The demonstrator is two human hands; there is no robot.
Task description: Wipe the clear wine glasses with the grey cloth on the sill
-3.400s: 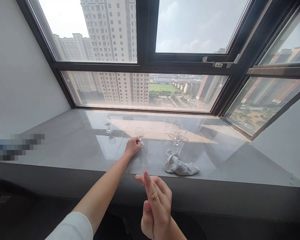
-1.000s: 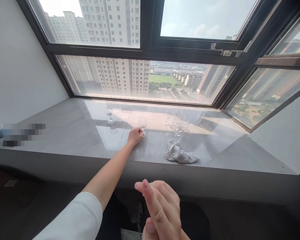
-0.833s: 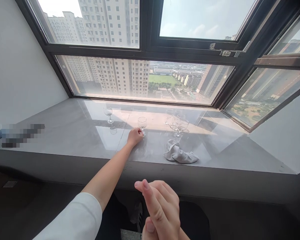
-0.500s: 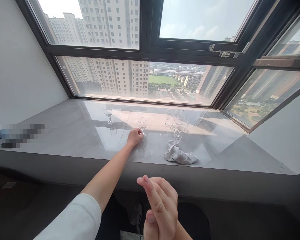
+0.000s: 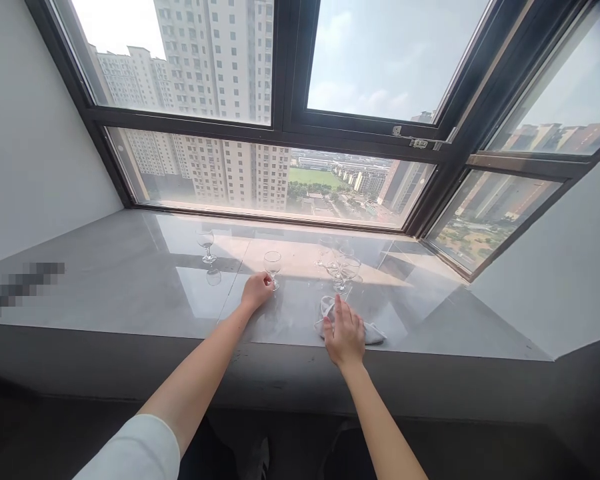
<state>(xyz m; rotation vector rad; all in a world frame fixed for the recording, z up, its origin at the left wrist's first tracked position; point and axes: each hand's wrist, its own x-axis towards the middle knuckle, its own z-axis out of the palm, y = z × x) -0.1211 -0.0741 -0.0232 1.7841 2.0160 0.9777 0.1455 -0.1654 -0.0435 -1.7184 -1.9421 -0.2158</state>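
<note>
My left hand (image 5: 257, 293) is closed around the lower part of a small stemmed glass (image 5: 273, 263), which stands upright on the grey sill (image 5: 290, 320). Over a crumpled light-grey cloth (image 5: 376, 334) lies my right hand (image 5: 346, 335), its fingers stretched forward and apart. It covers much of the cloth; whether the palm presses on it I cannot tell. Just beyond the fingertips stands a group of several clear stemmed glasses (image 5: 349, 269), overlapping in view.
Another stemmed glass (image 5: 206, 245) stands upright farther left on the sill. Dark-framed windows (image 5: 280, 137) rise behind the sill, with white walls (image 5: 25, 153) at both sides. The sill's front edge (image 5: 145, 333) drops off toward me. A pixelated patch hides something at far left.
My right hand has moved from low in front of me, up and forward to the cloth, and its fingers have spread. My left hand stays at the glass. The view has tilted up slightly.
</note>
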